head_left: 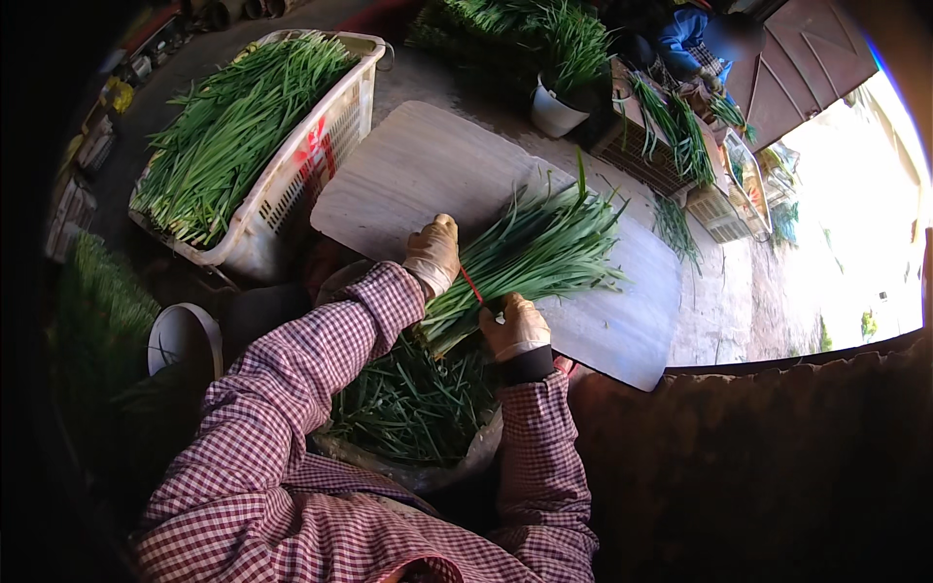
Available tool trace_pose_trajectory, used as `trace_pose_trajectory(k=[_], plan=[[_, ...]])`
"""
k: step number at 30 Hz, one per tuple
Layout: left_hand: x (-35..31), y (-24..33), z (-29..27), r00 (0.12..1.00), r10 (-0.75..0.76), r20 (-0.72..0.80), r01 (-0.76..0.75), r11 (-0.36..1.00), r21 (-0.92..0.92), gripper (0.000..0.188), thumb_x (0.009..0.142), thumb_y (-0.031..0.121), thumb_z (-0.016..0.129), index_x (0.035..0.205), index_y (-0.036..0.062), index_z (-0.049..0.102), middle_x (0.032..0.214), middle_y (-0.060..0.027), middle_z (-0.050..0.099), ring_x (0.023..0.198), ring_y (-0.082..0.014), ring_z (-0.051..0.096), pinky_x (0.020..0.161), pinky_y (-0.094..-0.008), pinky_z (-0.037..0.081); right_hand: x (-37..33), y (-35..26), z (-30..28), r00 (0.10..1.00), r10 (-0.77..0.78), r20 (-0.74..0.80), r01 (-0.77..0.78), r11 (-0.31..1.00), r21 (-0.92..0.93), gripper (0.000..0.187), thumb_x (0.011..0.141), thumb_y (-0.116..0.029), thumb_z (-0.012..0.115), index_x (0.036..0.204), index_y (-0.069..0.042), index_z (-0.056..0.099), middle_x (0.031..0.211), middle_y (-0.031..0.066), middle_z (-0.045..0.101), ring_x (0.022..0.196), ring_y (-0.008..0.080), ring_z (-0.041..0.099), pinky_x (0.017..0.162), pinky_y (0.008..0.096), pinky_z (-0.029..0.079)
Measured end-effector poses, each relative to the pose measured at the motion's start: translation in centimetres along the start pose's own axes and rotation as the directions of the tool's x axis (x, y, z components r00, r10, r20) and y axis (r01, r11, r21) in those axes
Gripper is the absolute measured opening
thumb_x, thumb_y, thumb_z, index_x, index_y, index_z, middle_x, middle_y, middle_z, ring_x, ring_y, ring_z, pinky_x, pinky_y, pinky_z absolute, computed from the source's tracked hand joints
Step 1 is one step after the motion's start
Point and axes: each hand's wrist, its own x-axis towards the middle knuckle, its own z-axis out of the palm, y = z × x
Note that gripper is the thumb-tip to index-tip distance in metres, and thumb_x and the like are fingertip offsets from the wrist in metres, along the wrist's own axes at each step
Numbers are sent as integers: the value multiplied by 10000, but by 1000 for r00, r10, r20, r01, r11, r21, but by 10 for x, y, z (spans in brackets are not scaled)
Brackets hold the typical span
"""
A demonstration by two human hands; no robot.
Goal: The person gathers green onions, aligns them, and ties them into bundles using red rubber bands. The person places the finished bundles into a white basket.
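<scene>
Far left: white crate (255,233) heaped with green stalks (248,126). Centre: left hand (434,257) closed on red tie (471,284), stretched across green bundle (544,243) on grey board (408,160). Right, nearer: right hand (516,326) pinches tie's other end.

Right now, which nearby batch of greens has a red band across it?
The bunch partly on the grey board, its red band between the left hand and right hand. The crated greens at left and the loose heap below show none.
</scene>
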Motion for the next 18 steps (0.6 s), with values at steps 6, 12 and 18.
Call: trace_pose_trajectory(k=[6, 12, 18], plan=[[-8, 7, -4, 998, 39, -43, -32, 988, 151, 384, 723, 92, 515, 1101, 74, 447, 962, -52, 500, 864, -186, 545, 717, -333, 410, 4, -26, -13, 984, 56, 167, -31, 988, -152, 245, 698, -285, 557, 749, -54, 620, 707, 153, 613, 670, 312, 608, 601, 392, 489], [-9, 2, 10, 995, 57, -78, -66, 992, -111, 181, 786, 138, 506, 953, 77, 472, 966, -95, 519, 844, -290, 560, 716, -355, 446, 10, -25, -23, 936, 9, 352, 65, 978, -199, 329, 720, -330, 520, 765, -25, 635, 732, 174, 616, 701, 313, 612, 654, 391, 493], [-16, 10, 10, 982, 115, -150, -117, 993, -4, 142, 800, 154, 492, 911, 68, 476, 930, -106, 522, 828, -296, 555, 703, -375, 451, 8, -22, -20, 907, 14, 420, 106, 960, -261, 363, 747, -351, 491, 748, -17, 633, 732, 178, 612, 699, 306, 612, 648, 388, 494]])
